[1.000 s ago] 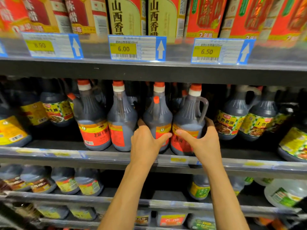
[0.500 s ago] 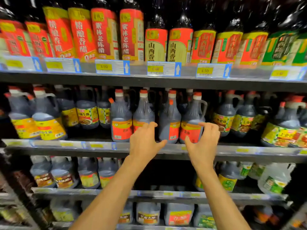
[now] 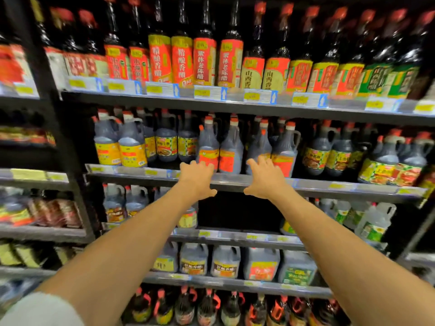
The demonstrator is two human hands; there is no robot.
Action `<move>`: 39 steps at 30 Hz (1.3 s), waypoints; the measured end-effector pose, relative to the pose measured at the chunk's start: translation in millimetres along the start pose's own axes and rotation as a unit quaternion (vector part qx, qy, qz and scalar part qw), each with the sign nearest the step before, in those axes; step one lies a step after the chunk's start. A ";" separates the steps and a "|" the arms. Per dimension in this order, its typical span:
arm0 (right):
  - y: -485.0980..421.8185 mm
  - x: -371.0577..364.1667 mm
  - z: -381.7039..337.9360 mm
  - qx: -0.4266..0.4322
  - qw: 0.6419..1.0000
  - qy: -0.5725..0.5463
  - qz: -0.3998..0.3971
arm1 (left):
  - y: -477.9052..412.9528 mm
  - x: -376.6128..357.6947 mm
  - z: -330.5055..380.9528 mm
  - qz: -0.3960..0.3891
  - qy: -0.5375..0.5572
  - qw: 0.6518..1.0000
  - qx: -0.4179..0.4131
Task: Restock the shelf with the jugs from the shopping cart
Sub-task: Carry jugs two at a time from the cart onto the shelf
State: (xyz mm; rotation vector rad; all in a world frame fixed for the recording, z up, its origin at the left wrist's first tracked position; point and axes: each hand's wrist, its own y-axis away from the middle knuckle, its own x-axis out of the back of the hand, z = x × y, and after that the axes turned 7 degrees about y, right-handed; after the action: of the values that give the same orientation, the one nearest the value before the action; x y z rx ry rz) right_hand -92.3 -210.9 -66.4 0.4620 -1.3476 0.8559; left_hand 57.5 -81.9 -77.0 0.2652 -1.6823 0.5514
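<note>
Dark store shelving (image 3: 235, 107) across the whole view, tier above tier, packed with dark bottles. On the top tier, tall bottles (image 3: 204, 60) in a row, red and yellow labels outward.

On the middle shelf (image 3: 231, 180), front row centre, four red-labelled jugs side by side: first jug (image 3: 208, 144), second jug (image 3: 230, 149), third jug (image 3: 260, 143), fourth jug (image 3: 286, 147). All four upright, long axis vertical, orange caps at the top, labels toward the camera; handle of the fourth out to the right. More jugs behind them, too blurred to count.

To their left, two yellow-labelled jugs (image 3: 131, 149) at the shelf front, also upright. Two tiers lower, five squat square jugs (image 3: 226, 261) in a line.

Two bare forearms reaching up from the bottom corners. Left hand (image 3: 196, 178) and right hand (image 3: 264, 180) level with the shelf edge, apart from each other, fingers spread and lightly bent, holding nothing — left fingertips before the first jug's label, right before the third and fourth. Contact with the jugs impossible to tell.

Small yellow price tags (image 3: 150, 172) along each shelf rail, print blurred.
</note>
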 end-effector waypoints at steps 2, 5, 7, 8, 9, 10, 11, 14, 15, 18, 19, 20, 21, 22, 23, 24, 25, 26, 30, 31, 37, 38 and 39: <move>9.0 4.6 -10.6 0.006 1.000 -0.002 0.003 | 13.9 6.0 -5.7 -0.001 0.005 1.000 0.004; 16.1 6.7 -27.6 0.026 1.000 0.007 -0.009 | 30.2 12.2 -17.5 -0.013 0.000 1.000 0.022; 16.0 7.6 -41.4 0.048 0.998 0.002 -0.028 | 40.8 13.9 -28.6 -0.016 -0.001 0.999 0.038; 15.0 8.4 -49.8 0.062 0.997 -0.007 -0.034 | 47.3 14.9 -34.9 -0.015 -0.003 0.999 0.047; 13.6 9.6 -59.6 0.078 0.996 -0.018 -0.033 | 54.5 15.8 -41.5 -0.012 -0.006 0.998 0.057; 11.9 12.2 -70.7 0.096 0.995 -0.027 -0.026 | 62.1 16.4 -49.4 -0.011 -0.007 0.997 0.072; 11.0 15.8 -83.4 0.115 0.993 -0.035 -0.017 | 71.4 15.9 -58.2 -0.016 -0.003 0.996 0.090; 11.1 25.8 -128.6 0.176 0.983 -0.051 0.009 | 103.7 13.0 -91.2 -0.039 -0.007 0.987 0.155; 10.1 27.4 -145.8 0.201 0.978 -0.057 0.013 | 117.2 13.7 -103.2 -0.040 -0.007 0.983 0.179; 11.0 29.0 -203.4 0.277 0.957 -0.089 0.002 | 166.2 14.4 -139.0 -0.036 -0.016 0.969 0.244; 14.7 29.1 -223.7 0.299 0.948 -0.106 0.001 | 185.5 13.9 -150.1 -0.040 -0.021 0.963 0.264; 20.9 28.6 -244.2 0.317 0.940 -0.123 -0.005 | 206.8 12.9 -161.8 -0.055 -0.028 0.957 0.284; 28.4 27.8 -265.1 0.334 0.932 -0.138 -0.011 | 228.3 11.8 -173.5 -0.075 -0.034 0.949 0.306; 35.9 27.0 -284.6 0.349 0.925 -0.145 -0.020 | 249.2 9.5 -186.5 -0.092 -0.037 0.940 0.327; 42.8 26.9 -304.1 0.366 0.919 -0.145 -0.031 | 269.8 7.8 -199.5 -0.106 -0.039 0.930 0.349; 49.6 27.7 -323.0 0.383 0.912 -0.142 -0.039 | 289.9 6.0 -212.8 -0.119 -0.041 0.919 0.373; 56.6 29.4 -342.8 0.400 0.905 -0.138 -0.042 | 310.6 5.0 -225.5 -0.130 -0.043 0.909 0.395; 64.2 33.0 -362.7 0.417 0.898 -0.136 -0.041 | 331.8 4.0 -238.3 -0.139 -0.043 0.899 0.413; 94.7 52.4 -449.3 0.481 0.865 -0.141 -0.026 | 406.7 3.9 -292.2 -0.141 -0.048 0.860 0.488; 102.1 59.7 -472.7 0.496 0.857 -0.143 -0.016 | 422.2 6.0 -306.8 -0.133 -0.046 0.852 0.504; 145.1 103.8 -600.3 0.550 0.823 -0.142 -0.030 | 502.4 25.9 -394.5 -0.123 -0.055 0.827 0.546; 150.2 109.0 -618.5 0.551 0.821 -0.143 -0.031 | 514.0 27.3 -407.9 -0.121 -0.060 0.824 0.551; 153.9 113.4 -636.2 0.556 0.818 -0.142 -0.031 | 524.9 28.3 -419.5 -0.115 -0.062 0.822 0.554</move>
State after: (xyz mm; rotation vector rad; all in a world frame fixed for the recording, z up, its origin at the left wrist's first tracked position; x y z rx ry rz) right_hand 204.6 381.8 -110.9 1.5829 -0.9472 1.5292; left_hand 166.8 580.5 -115.7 1.3475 -1.2342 1.3090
